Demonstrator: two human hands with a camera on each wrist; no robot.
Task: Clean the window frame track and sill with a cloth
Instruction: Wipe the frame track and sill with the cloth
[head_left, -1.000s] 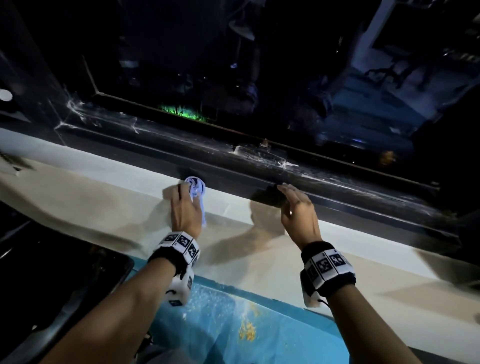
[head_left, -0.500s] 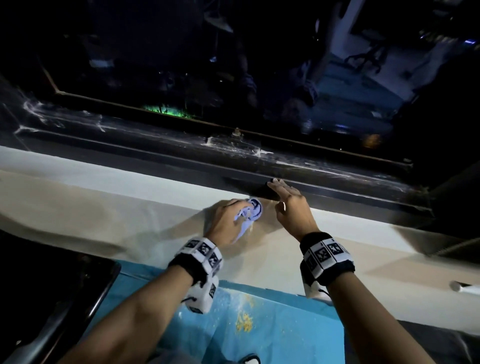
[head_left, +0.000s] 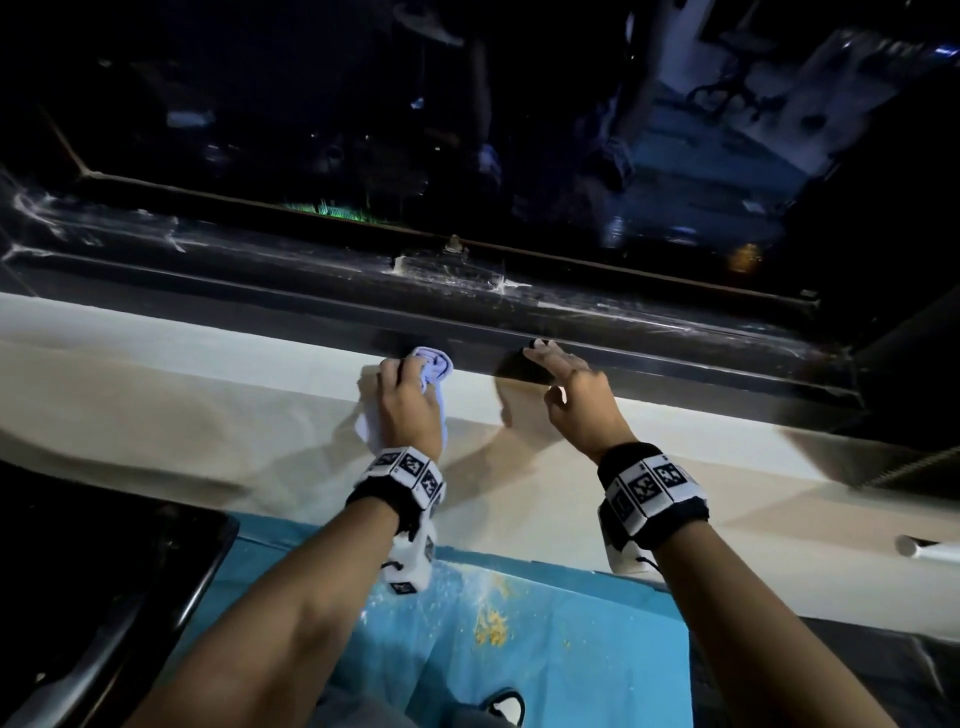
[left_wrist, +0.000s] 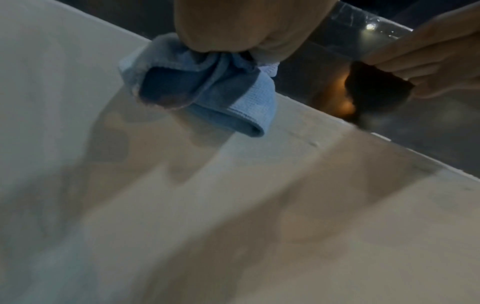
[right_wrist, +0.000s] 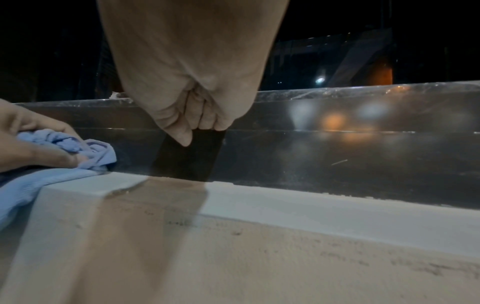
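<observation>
Blue cloth (head_left: 434, 366) bunched in L hand (head_left: 408, 410) | R hand (head_left: 579, 395) fingertips – on frame (head_left: 675, 358)

The right hand (right_wrist: 192, 72) hangs down from the top, seen from the palm side. Its fingers (right_wrist: 207, 115) reach forward to the dark frame (right_wrist: 337, 148), and the tips seem to rest on the upper part of it. The thumb (right_wrist: 179, 131) points down. A black shadow of the hand falls on the frame just under it.

At the left edge, the left hand (right_wrist: 33, 142) grips a bunched blue cloth (right_wrist: 85, 152). The cloth lies on the pale sill (right_wrist: 285, 246), right up against the bottom of the frame. Part of it trails down the sill to the left.

The frame is shiny and shows blurry orange and white lights. The sill has small dark specks of dirt on it. Above the frame it is dark.
</observation>
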